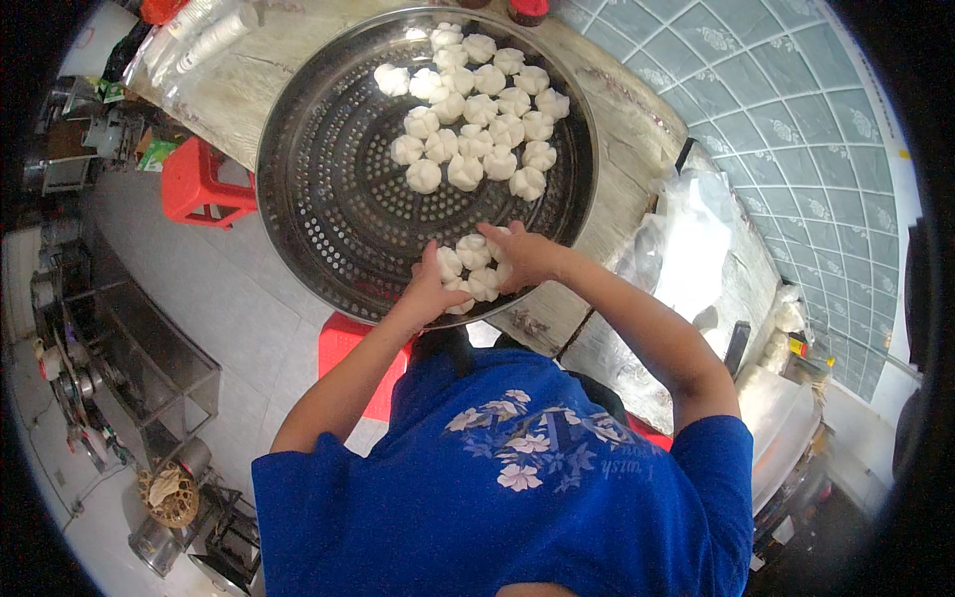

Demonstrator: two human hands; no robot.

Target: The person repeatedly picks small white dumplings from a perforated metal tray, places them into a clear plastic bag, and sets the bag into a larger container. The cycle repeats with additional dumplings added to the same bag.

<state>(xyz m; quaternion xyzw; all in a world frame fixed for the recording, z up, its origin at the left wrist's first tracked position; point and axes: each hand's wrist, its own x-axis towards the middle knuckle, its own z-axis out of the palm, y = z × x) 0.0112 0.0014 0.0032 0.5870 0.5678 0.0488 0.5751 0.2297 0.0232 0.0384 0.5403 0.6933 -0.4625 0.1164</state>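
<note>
A wide, round metal steamer tray (pixel 328 224) with a perforated bottom lies before me. Many pleated white dough buns (pixel 466 142) sit close together on its far right part. At the near rim, a small cluster of buns (pixel 473 252) lies between my hands. My left hand (pixel 433 289) is at the cluster's left side, thumb and fingers spread around it. Against its right side rests my right hand (pixel 521 257), its fingers over the buns there and partly hiding them. Whether the hands bear the buns' weight or only press them together cannot be told.
A worn wooden table (pixel 627 172) holds the tray, whose near rim reaches my body. Clear plastic bags (pixel 690 239) lie to the right, wrapped stacks (pixel 216 41) at the far left. Red plastic stools (pixel 198 183) stand left of the table and below the tray. A tiled wall (pixel 806 142) bounds the right side.
</note>
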